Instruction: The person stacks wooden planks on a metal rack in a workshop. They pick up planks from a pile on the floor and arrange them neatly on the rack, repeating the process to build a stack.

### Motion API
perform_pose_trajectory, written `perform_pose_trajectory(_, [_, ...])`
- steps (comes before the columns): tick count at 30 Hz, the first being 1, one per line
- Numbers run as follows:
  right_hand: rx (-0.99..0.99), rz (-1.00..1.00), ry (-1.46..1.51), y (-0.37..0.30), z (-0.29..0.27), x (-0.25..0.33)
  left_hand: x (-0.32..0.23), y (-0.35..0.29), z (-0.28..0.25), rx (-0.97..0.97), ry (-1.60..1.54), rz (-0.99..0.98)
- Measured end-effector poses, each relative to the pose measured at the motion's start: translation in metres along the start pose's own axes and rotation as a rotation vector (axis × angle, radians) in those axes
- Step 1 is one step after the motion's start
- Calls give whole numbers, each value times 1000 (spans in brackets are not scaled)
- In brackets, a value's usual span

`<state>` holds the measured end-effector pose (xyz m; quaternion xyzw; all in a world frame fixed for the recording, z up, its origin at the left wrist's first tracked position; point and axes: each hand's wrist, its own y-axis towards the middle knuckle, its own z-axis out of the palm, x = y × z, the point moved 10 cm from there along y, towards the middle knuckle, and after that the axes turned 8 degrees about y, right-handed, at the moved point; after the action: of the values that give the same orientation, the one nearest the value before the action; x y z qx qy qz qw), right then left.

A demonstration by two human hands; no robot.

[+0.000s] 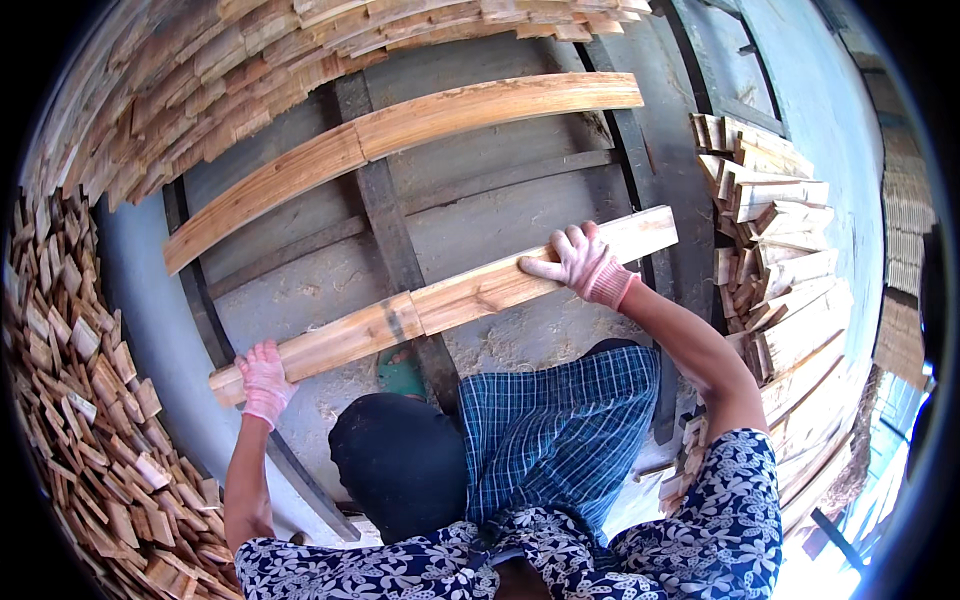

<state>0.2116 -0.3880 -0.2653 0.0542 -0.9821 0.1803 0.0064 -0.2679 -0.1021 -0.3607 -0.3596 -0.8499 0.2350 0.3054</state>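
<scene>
My left hand [266,380], in a pale pinkish work glove, is closed around the left end of a long wooden plank [490,288]. Over toward the plank's right end, my right hand [583,262], gloved the same way, grips it with the thumb apart along the near face. A joint crosses the plank near its middle, with a dark mark just left of it. The plank slants up to the right above a dark metal frame [388,220]. Farther off, a second jointed plank [440,118] lies across the frame's bars, touched by neither hand.
Stacked boards [240,60] rise at the far left. Short wood pieces [95,400] are heaped on the left, and more stacked pieces [780,230] stand on the right. Wood shavings [510,335] litter the grey floor. A blue checked cloth [560,420] covers part of my lap.
</scene>
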Motion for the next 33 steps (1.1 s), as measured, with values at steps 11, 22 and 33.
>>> perform_pose_trajectory(11, [-185, -51, -24, -8, -7, 1, -2, -4, -5, -121, -94, 48])
perform_pose_trajectory(22, [197, 119, -19, -14, -12, -6, -8, -2, -38, 125, 46, 95])
perform_pose_trajectory(33, [-165, 663, 103, -261, -105, -65, -387, -52, -373, -643, -11, 1045])
